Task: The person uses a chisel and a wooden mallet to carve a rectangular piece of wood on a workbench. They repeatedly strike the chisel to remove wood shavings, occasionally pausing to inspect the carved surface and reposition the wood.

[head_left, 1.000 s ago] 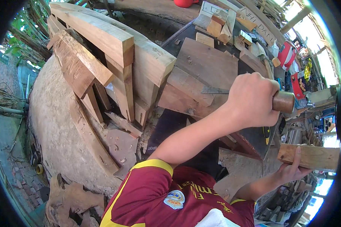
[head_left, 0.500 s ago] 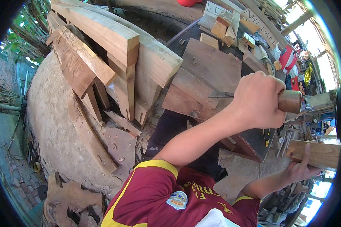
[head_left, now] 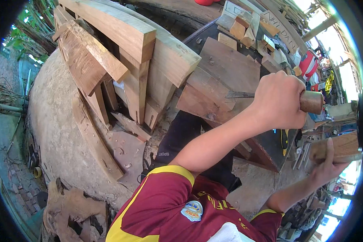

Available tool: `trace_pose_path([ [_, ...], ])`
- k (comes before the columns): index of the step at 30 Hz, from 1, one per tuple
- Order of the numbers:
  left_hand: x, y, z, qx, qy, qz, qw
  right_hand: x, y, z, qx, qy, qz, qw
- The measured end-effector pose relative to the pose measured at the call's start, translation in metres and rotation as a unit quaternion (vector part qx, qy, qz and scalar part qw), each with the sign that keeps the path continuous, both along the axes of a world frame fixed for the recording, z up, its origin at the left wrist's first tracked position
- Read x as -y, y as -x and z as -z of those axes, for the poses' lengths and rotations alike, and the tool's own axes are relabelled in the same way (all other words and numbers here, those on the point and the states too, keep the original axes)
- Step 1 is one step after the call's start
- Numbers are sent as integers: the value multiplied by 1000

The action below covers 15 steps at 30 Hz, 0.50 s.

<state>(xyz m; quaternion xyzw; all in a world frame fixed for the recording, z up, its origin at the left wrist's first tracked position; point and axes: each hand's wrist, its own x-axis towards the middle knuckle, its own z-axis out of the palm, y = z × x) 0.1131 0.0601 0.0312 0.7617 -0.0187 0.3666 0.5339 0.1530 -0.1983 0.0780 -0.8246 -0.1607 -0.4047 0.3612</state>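
Observation:
My left hand (head_left: 279, 101) is closed in a fist around the handle of a chisel (head_left: 311, 102). Its dark blade points left, with the tip at a brown wooden workpiece (head_left: 207, 90) lying on the dark bench. Off to the right, my right hand (head_left: 328, 171) grips a rectangular wooden block (head_left: 335, 149) from below, one finger stretched up along its face. That block stands apart from the chisel's handle end. A wider brown board (head_left: 232, 60) lies behind the workpiece.
Large timber pieces (head_left: 109, 24) with cut joints lean together at the left. Wood offcuts (head_left: 242, 30) crowd the bench's far end, near a red and white object (head_left: 308, 66). A yellow and black tool (head_left: 285, 143) is at the bench's near edge. Gnarled wood (head_left: 72, 209) lies lower left.
My right hand has risen slightly with the wooden block, which is now tilted differently. The left hand keeps its grip on the chisel, and the whole view has shifted a little.

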Motion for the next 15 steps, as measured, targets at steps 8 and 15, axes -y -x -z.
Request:
trace_pose_path([
  [8, 5, -2, 3, -24, -29, 13, 999, 18, -7, 43, -48, 58, -40, 996],
  [15, 15, -2, 14, -15, -84, 4, 996, -3, 18, 100, -143, 105, -124, 976],
])
